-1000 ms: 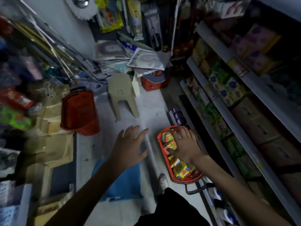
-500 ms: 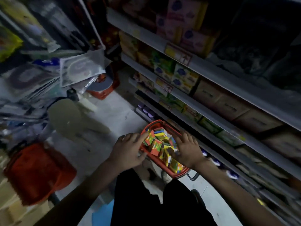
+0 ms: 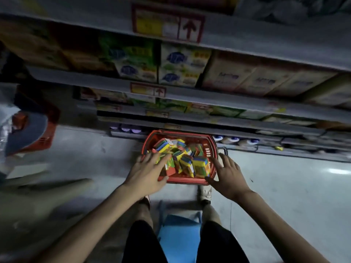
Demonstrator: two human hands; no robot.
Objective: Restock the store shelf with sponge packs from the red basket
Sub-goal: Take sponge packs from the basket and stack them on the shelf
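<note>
Under left hand (image 3: 146, 172), perhaps sponge packs (image 3: 199, 166)

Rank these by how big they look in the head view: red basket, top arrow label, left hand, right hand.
1. the red basket, largest
2. the top arrow label, somewhat smaller
3. the left hand and the right hand look about alike, so I do not rank one over the other
</note>
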